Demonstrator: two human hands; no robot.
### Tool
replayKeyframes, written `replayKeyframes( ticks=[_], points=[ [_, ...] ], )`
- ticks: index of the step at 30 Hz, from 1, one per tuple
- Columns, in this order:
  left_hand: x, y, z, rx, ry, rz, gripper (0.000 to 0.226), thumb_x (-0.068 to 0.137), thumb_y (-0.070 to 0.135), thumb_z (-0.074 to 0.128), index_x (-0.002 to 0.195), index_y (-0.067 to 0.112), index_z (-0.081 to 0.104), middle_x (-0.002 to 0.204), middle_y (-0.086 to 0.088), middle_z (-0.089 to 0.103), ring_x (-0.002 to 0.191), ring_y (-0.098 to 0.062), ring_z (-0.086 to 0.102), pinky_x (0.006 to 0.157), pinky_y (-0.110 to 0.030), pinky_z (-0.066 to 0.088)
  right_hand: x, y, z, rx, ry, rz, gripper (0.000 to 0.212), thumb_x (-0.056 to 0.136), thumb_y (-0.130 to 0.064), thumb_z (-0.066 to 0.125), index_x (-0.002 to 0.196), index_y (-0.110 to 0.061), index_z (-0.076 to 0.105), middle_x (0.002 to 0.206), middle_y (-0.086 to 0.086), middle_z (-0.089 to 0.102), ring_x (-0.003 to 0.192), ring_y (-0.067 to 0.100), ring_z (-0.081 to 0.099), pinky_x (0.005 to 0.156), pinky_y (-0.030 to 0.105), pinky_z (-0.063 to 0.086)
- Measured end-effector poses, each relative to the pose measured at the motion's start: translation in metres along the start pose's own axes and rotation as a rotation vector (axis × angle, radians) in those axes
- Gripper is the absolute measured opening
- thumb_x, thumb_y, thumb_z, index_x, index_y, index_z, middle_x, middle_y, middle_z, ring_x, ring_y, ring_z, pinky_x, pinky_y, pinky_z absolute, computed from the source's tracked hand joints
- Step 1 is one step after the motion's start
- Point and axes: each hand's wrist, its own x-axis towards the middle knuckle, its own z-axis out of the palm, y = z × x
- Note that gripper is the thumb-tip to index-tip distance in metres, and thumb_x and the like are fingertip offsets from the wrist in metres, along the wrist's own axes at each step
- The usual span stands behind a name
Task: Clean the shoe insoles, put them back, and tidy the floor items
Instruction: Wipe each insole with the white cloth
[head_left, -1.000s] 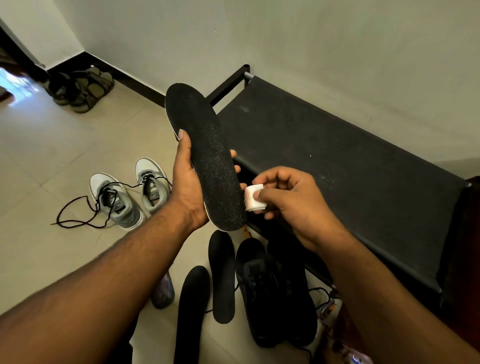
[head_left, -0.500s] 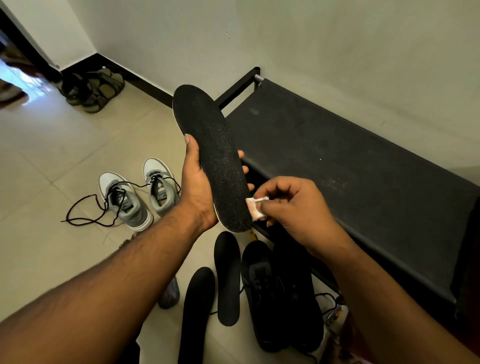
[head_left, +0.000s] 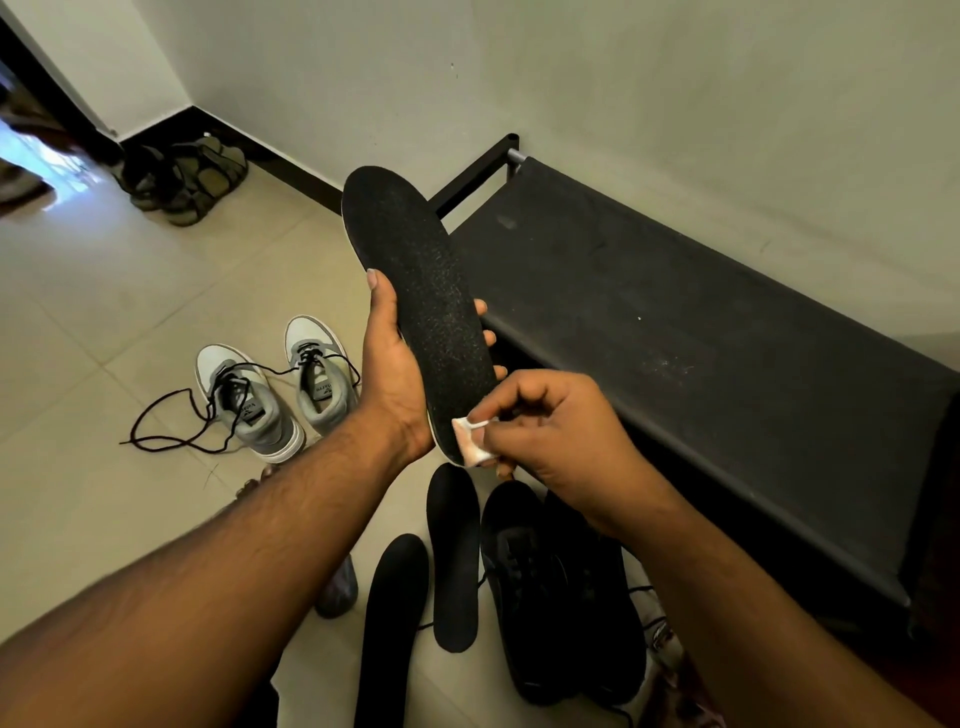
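Observation:
My left hand (head_left: 395, 374) grips a long black insole (head_left: 415, 291) from behind, toe end pointing up and away. A small folded white wipe (head_left: 470, 441) is pinched in my right hand (head_left: 545, 431) and pressed against the insole's heel end. On the tile floor below lie two more black insoles (head_left: 453, 561) (head_left: 390, 623), side by side. Just right of them stands a pair of black shoes (head_left: 561, 592), partly hidden under my right forearm.
A low black bench (head_left: 701, 353) runs along the wall on the right. A pair of grey sneakers (head_left: 275, 384) with loose black laces sits on the floor at left. Olive sandals (head_left: 192, 176) lie in the far corner. A small crumpled item (head_left: 337, 587) lies by my left forearm.
My right hand has moved down and left with the wipe, from beside the insole's edge onto its heel end. My left hand keeps the insole in the same hold.

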Motion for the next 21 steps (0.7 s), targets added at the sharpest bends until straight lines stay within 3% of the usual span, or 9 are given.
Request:
replayKeyframes(
  ticks=[4,7,12,18,21],
  points=[
    [0.002,0.001,-0.003,0.013,0.008,0.030,0.093,0.087,0.080,0.019,0.120,0.004,0.062,0.100,-0.010,0.066,0.081,-0.021,0.065,0.070,-0.038,0.058,0.004,0.000,-0.017,-0.064,0.088,0.013,0.020,0.079,0.009,0.068,0.072,-0.009,0.069,0.064,0.009,0.067,0.052,0.012,0.058,0.049,0.023,0.050],
    [0.002,0.003,-0.004,-0.006,0.012,0.045,0.089,0.088,0.079,0.019,0.110,0.007,0.066,0.101,-0.010,0.067,0.081,-0.021,0.064,0.069,-0.038,0.058,0.005,0.000,-0.025,-0.074,0.143,0.022,0.016,0.078,0.010,0.068,0.074,-0.005,0.070,0.070,0.018,0.068,0.053,0.017,0.058,0.050,0.024,0.050],
    [-0.001,0.002,-0.002,-0.022,-0.012,-0.010,0.090,0.087,0.081,0.019,0.104,0.005,0.066,0.094,-0.008,0.067,0.077,-0.020,0.063,0.066,-0.035,0.057,0.000,-0.002,-0.002,-0.013,-0.013,-0.016,0.019,0.079,0.012,0.067,0.075,-0.006,0.069,0.065,0.006,0.066,0.051,0.010,0.058,0.049,0.023,0.050],
    [0.002,0.005,-0.003,-0.038,-0.031,0.001,0.094,0.086,0.082,0.019,0.119,0.003,0.058,0.098,-0.009,0.065,0.081,-0.020,0.062,0.067,-0.036,0.057,0.005,0.000,-0.022,-0.101,0.168,-0.020,0.021,0.078,0.009,0.069,0.071,-0.011,0.070,0.065,0.015,0.063,0.055,0.021,0.053,0.056,0.033,0.045],
    [0.002,0.004,-0.003,-0.041,-0.030,-0.006,0.095,0.085,0.082,0.020,0.117,0.003,0.060,0.098,-0.009,0.065,0.080,-0.020,0.062,0.066,-0.035,0.057,0.003,0.002,-0.010,-0.059,0.078,-0.035,0.025,0.078,0.011,0.068,0.071,-0.013,0.069,0.061,0.007,0.064,0.053,0.016,0.055,0.053,0.026,0.048]
  ],
)
